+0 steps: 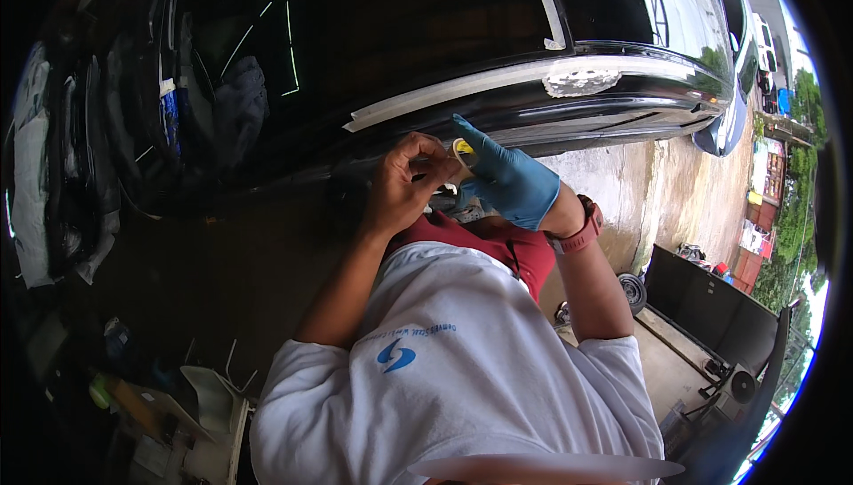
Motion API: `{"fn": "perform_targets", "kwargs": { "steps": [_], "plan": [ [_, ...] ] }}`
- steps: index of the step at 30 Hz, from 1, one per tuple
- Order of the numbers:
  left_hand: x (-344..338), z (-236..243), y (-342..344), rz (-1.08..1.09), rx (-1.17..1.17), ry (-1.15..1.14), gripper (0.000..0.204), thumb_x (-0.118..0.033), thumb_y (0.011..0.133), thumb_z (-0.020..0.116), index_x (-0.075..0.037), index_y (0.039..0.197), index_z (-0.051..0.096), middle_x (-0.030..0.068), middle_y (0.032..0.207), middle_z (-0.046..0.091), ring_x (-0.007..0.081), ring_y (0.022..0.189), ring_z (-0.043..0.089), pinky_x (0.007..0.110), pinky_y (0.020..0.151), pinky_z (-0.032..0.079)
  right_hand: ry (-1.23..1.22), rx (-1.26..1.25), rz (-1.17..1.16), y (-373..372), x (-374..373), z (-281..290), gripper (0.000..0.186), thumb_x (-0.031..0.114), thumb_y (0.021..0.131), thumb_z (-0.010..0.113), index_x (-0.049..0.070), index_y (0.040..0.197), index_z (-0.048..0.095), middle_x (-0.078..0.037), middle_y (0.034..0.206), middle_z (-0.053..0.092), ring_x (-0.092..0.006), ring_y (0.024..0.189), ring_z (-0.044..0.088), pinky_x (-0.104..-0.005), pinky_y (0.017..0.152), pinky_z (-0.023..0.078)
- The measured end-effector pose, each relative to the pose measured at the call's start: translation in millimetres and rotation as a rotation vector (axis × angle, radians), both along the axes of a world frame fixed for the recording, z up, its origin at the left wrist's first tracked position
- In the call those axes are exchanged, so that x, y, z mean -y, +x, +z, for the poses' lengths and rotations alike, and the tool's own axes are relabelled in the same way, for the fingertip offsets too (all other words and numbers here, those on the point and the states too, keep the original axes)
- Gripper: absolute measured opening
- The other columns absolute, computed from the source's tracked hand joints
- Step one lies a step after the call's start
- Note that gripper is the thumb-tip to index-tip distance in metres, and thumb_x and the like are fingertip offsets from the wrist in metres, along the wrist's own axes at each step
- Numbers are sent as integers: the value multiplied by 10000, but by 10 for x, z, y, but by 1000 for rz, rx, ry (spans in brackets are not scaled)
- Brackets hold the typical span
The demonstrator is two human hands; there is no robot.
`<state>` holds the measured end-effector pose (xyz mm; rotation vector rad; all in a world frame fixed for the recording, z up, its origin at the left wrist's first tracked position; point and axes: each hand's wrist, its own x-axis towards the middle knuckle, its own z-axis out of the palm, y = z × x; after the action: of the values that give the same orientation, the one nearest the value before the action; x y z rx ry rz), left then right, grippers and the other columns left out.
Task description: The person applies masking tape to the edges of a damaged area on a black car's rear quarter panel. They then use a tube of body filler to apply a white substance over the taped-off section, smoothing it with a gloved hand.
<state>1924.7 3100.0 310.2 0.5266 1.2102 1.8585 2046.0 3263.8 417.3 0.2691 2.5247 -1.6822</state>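
My left hand is bare, its fingers curled and pinched at a small pale ring with yellow inside, apparently a tape roll. My right hand, in a blue glove, holds that ring from the other side, with one finger stretched upward. Both hands are in front of my torso, just below the side of a black car. A long masking tape strip runs along the car body, beside a rough whitish patch.
Dark car parts stand at the left. A chair and clutter lie at lower left. At lower right are a wheel and a dark panel. A wet concrete floor stretches toward parked vehicles and plants at the right.
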Motion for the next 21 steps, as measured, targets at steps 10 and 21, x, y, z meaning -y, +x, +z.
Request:
{"fn": "perform_targets", "kwargs": {
  "steps": [10,21],
  "plan": [
    [592,-806,-1145,630,-230,-431,181,-193,995,786,-27,961,724,-6,869,698,77,830,591,263,783,491,837,456,115,-185,-1652,943,222,220,999,707,49,1128,765,-160,1031,781,-376,877,742,-429,794,589],
    [536,-943,-1115,637,-632,-763,277,-340,932,835,-73,910,763,48,987,723,236,947,636,390,857,523,1173,489,123,-915,-2043,723,173,230,904,772,141,1041,828,-132,990,794,-345,933,761,-427,852,605]
  ]
}}
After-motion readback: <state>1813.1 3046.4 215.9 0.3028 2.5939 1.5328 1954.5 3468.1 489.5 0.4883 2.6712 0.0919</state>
